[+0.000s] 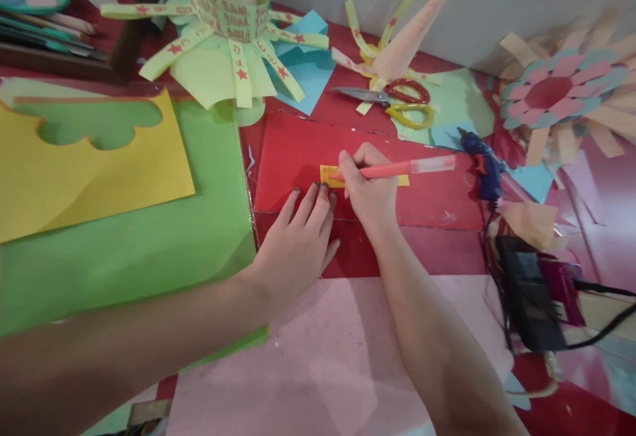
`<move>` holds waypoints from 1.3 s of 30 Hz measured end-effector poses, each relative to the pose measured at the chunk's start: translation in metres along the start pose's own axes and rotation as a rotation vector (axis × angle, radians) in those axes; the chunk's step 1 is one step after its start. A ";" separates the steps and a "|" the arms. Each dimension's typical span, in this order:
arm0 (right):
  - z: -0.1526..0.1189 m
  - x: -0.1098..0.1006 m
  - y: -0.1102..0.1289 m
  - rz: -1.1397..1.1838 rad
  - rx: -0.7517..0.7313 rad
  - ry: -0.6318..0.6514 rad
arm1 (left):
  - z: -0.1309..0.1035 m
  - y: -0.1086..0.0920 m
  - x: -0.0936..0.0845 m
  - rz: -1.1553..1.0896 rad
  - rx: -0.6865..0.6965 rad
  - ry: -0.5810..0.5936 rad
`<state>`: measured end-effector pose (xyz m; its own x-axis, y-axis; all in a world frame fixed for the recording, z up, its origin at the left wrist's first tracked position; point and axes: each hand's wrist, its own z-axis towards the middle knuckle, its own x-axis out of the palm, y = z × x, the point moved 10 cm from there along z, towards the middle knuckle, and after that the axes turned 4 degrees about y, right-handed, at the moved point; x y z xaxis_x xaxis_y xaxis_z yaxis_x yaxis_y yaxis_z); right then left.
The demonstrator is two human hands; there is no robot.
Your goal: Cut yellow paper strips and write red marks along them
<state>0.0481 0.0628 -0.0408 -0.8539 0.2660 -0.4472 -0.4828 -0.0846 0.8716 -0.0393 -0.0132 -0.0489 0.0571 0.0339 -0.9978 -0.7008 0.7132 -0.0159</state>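
Observation:
My right hand is closed round a red pen with a clear cap on its back end. The pen's tip rests near the left end of a small yellow paper strip, where small marks show. My left hand lies flat with fingers spread, its fingertips at the strip's lower edge. Beneath the strip is a red sheet of card. The middle of the strip is hidden behind my right hand.
Scissors and a blue glue gun lie beyond and right. Paper crafts with strips stand at the back. Green and yellow sheets cover the left. A black power strip with cords sits at right.

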 end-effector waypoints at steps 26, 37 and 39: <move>0.004 -0.004 -0.004 -0.009 0.013 0.019 | 0.000 0.001 0.000 0.004 -0.007 -0.007; 0.004 -0.005 -0.004 -0.009 0.025 0.008 | 0.000 0.000 0.001 0.026 -0.010 -0.001; 0.004 -0.007 -0.004 -0.004 0.007 -0.012 | 0.000 0.000 0.001 0.026 -0.008 -0.005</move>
<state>0.0567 0.0648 -0.0402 -0.8497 0.2774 -0.4484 -0.4849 -0.0768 0.8712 -0.0398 -0.0133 -0.0497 0.0421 0.0560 -0.9975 -0.7080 0.7062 0.0097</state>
